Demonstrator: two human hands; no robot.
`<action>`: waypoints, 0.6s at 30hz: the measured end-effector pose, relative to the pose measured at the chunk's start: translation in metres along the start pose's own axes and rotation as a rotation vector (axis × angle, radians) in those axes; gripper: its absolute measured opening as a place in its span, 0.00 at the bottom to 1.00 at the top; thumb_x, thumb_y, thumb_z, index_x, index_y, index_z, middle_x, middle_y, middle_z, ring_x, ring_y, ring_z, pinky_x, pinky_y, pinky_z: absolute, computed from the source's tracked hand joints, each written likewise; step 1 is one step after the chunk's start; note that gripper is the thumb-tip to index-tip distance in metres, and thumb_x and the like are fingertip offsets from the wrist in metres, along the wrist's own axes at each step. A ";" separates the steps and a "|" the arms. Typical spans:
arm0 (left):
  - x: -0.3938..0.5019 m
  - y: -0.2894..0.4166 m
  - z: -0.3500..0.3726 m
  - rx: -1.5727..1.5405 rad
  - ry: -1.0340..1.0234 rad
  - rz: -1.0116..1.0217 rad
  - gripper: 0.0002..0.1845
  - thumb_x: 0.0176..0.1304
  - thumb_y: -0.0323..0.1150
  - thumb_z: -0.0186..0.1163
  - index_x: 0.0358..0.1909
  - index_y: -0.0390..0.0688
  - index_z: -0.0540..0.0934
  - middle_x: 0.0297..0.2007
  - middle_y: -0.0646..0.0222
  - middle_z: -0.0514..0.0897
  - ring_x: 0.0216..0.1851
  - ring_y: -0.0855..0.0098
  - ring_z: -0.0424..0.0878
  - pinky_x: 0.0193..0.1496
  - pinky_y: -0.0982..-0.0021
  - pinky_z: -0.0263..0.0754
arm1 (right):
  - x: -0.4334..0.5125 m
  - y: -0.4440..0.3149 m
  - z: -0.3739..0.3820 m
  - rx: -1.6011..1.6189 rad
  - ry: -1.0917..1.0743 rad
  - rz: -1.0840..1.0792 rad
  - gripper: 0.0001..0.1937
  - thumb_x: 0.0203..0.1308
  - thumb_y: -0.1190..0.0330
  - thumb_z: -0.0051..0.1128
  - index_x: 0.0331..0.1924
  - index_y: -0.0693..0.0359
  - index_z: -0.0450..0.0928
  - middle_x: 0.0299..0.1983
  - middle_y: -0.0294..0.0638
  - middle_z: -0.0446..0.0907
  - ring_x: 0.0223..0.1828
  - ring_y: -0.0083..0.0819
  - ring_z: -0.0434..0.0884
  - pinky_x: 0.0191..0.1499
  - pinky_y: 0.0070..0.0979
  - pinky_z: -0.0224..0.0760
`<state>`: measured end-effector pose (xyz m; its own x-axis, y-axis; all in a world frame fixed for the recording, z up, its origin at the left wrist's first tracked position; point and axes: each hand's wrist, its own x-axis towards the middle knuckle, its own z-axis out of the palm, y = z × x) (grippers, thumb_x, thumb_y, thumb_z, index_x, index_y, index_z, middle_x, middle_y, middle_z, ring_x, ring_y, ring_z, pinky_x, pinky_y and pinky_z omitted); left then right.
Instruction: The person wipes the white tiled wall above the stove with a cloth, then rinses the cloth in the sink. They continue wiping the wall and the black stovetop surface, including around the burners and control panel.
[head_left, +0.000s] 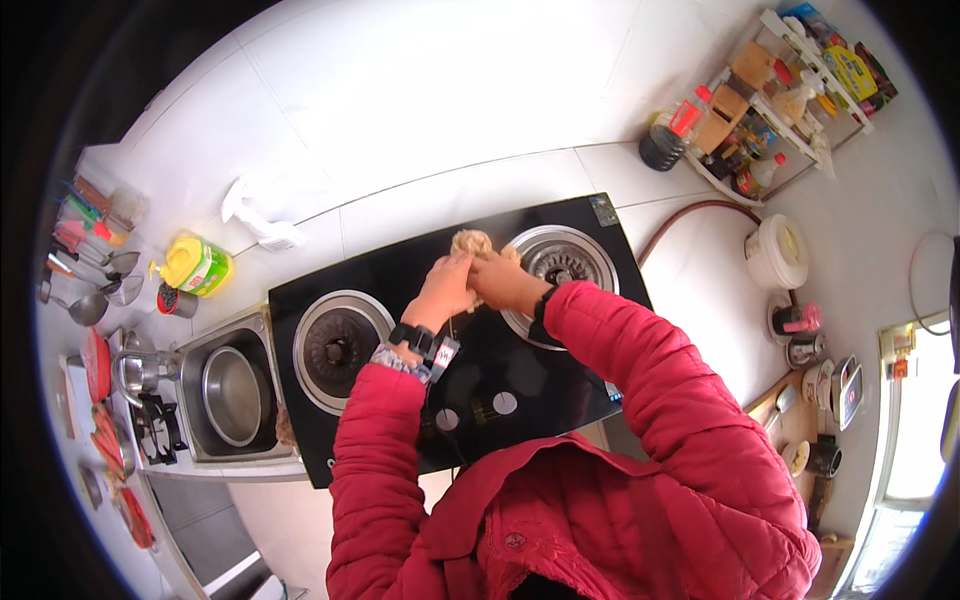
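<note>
A crumpled tan cloth (471, 242) lies on the black glass gas cooktop (480, 352), between its two burners. My left hand (444, 289) presses on the cloth from the left, and my right hand (504, 279) is on it from the right, their fingers touching. Most of the fingertips are hidden in or behind the cloth. To the right of my right hand is the right burner (562, 262), partly covered by my sleeve. The left burner (337, 351) lies to the left of my left wrist. Neither burner has a pot support on it.
Left of the cooktop, a sink (262, 375) holds a metal pot (232, 397); a black pot support (159, 431) lies beyond it. A yellow detergent bottle (196, 266) and white spray bottle (262, 221) stand behind. A dark sauce bottle (665, 142) and lidded white tub (776, 251) are at right.
</note>
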<state>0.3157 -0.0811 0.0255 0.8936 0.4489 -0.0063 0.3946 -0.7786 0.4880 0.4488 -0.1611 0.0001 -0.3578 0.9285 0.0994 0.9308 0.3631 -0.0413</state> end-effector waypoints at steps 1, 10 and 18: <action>-0.007 0.005 0.002 0.037 -0.052 0.016 0.25 0.42 0.31 0.61 0.46 0.39 0.71 0.46 0.54 0.75 0.47 0.51 0.73 0.50 0.60 0.70 | -0.010 -0.010 -0.001 0.015 0.038 -0.037 0.15 0.42 0.66 0.57 0.38 0.55 0.79 0.48 0.37 0.74 0.50 0.32 0.70 0.46 0.33 0.64; -0.072 0.059 0.009 -0.084 -0.443 0.293 0.19 0.39 0.37 0.64 0.33 0.37 0.75 0.30 0.52 0.79 0.35 0.52 0.78 0.38 0.58 0.73 | -0.103 -0.103 -0.035 0.464 -0.112 0.098 0.11 0.46 0.69 0.54 0.37 0.57 0.77 0.39 0.41 0.75 0.43 0.42 0.73 0.42 0.38 0.69; -0.004 0.028 -0.038 -0.108 0.149 0.321 0.05 0.48 0.24 0.57 0.29 0.41 0.76 0.26 0.60 0.75 0.29 0.57 0.76 0.31 0.64 0.72 | -0.091 -0.050 -0.073 0.762 0.384 0.449 0.14 0.53 0.66 0.52 0.43 0.63 0.72 0.35 0.51 0.74 0.37 0.50 0.76 0.38 0.38 0.71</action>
<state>0.3147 -0.0879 0.0727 0.9241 0.2542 0.2853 0.0671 -0.8429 0.5338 0.4405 -0.2697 0.0656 0.1948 0.9536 0.2296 0.6287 0.0583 -0.7755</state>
